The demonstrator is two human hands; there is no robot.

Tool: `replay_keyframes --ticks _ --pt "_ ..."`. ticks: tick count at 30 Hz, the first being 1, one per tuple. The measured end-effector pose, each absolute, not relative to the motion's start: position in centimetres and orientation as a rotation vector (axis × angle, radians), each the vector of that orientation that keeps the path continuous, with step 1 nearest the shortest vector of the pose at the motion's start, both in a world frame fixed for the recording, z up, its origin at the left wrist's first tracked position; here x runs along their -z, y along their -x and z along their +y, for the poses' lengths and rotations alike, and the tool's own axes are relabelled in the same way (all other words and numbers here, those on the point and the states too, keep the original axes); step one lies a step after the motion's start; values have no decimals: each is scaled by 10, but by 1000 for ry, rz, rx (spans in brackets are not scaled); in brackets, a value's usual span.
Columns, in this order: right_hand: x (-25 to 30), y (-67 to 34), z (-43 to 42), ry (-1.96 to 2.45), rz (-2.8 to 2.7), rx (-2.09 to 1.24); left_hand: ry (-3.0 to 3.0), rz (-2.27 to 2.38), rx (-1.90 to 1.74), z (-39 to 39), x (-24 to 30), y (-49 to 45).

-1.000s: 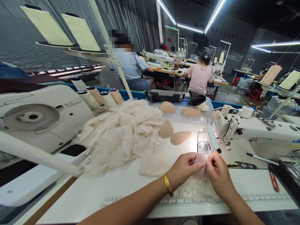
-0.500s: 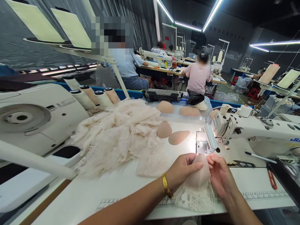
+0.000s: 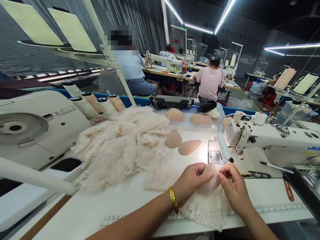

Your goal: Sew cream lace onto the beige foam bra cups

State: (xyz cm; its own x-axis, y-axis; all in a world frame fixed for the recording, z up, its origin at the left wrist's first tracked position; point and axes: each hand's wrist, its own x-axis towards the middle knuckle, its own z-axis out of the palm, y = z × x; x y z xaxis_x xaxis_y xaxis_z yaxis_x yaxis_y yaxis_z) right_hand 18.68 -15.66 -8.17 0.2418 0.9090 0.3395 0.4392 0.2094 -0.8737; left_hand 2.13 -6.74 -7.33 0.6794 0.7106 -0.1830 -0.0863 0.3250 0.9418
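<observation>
My left hand (image 3: 191, 181) and my right hand (image 3: 232, 186) both pinch a beige padded cup (image 3: 208, 183) wrapped in cream lace (image 3: 205, 210), just in front of the needle of a white sewing machine (image 3: 270, 141). A gold bracelet sits on my left wrist. The lace trails down over the table's near edge. Two loose beige cups (image 3: 183, 144) lie on the table beyond my hands, beside a large heap of cream lace fabric (image 3: 122, 146).
Another white machine (image 3: 35, 126) stands at the left with thread cones (image 3: 97, 103) behind it. Black snips (image 3: 256, 174) and red-handled scissors (image 3: 288, 187) lie right of my hands. More cups sit in a clear tray (image 3: 190, 121) at the back. Other people sew at tables beyond.
My hands have stayed on the cup and lace, turning and shifting it slightly; the right fingers went from flat against the cup back to a pinch. The view drifted a little.
</observation>
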Motion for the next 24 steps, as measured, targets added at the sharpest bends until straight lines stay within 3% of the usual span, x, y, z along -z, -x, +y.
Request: replay_keyframes --ticks 9,18,24 --pt "84 -186 -156 1466 -1467 -149 -1187 654 -554 -69 73 -20" --pt "78 -184 -160 1430 -1533 -362 -1178 608 -572 -70 70 -21" --pt "80 -178 -159 1458 -1477 -246 -1179 597 -567 -72 67 -20"
